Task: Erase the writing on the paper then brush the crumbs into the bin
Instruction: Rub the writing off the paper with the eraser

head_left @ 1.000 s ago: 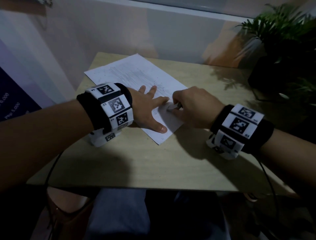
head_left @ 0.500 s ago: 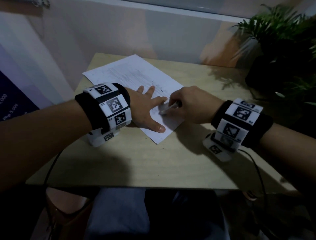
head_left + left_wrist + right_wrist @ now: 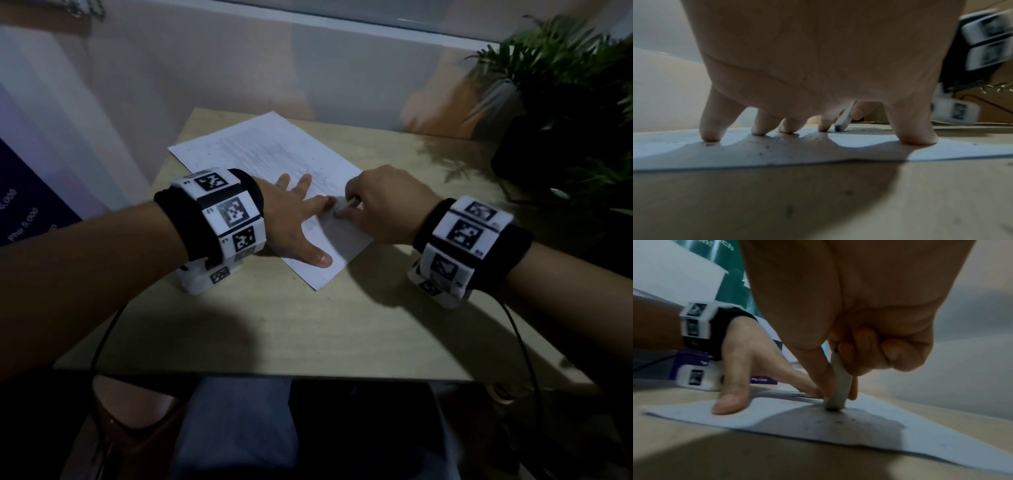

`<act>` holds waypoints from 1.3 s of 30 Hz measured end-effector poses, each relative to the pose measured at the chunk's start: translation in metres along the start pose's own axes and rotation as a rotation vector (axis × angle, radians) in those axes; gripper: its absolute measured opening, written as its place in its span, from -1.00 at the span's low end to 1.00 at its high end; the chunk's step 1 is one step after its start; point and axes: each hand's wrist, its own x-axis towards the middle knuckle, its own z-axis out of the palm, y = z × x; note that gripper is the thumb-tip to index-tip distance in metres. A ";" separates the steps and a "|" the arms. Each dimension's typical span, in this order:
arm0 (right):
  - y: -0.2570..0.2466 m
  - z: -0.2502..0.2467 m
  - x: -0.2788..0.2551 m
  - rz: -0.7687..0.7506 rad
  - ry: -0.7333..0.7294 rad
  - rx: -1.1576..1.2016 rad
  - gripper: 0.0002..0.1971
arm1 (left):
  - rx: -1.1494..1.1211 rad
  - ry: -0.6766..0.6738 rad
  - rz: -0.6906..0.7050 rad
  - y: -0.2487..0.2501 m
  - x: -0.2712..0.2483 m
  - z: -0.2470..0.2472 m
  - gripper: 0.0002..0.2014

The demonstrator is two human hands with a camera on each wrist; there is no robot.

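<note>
Fingers (image 3: 712,123) of your left hand (image 3: 291,219) are spread straight and apart, their tips pressing flat on the sheet of paper (image 3: 274,150) to pin it to the table (image 3: 342,325). From the left wrist view, each fingertip and the thumb touch the sheet separately, and the palm arches above it.

Your right hand (image 3: 383,205) sits at 3 o'clock from the left one, its fingers (image 3: 818,374) curled and clamped on a white stick eraser (image 3: 838,386). You hold it tilted, with its lower end touching the paper just beside the tip of your left index finger. In the left wrist view that lower end looks dark and smudged.

Your paper lies skewed on the table, one corner pointing to 12 o'clock and the near corner towards 6 o'clock, below your left thumb. Faint pencil writing (image 3: 270,154) covers the far half of the sheet, at 12 o'clock from your hands. Small dark crumbs (image 3: 766,146) are scattered on the paper under your left palm and around the eraser tip.

Both wrists carry black bands with white marker blocks (image 3: 233,212), and a cable runs off each towards 6 o'clock. At 2 o'clock from the paper, a potted plant (image 3: 555,68) stands by the table's far corner. You cannot see a bin in any view.
</note>
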 end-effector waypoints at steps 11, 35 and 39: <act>-0.004 0.003 -0.005 -0.020 0.008 -0.033 -0.63 | -0.006 -0.001 -0.001 0.001 -0.001 -0.001 0.20; 0.020 0.004 -0.024 -0.122 -0.053 0.078 -0.70 | -0.005 -0.039 -0.002 0.003 -0.005 -0.003 0.32; 0.039 -0.005 -0.020 -0.027 -0.064 0.125 -0.60 | -0.010 -0.053 -0.007 0.004 -0.007 -0.005 0.31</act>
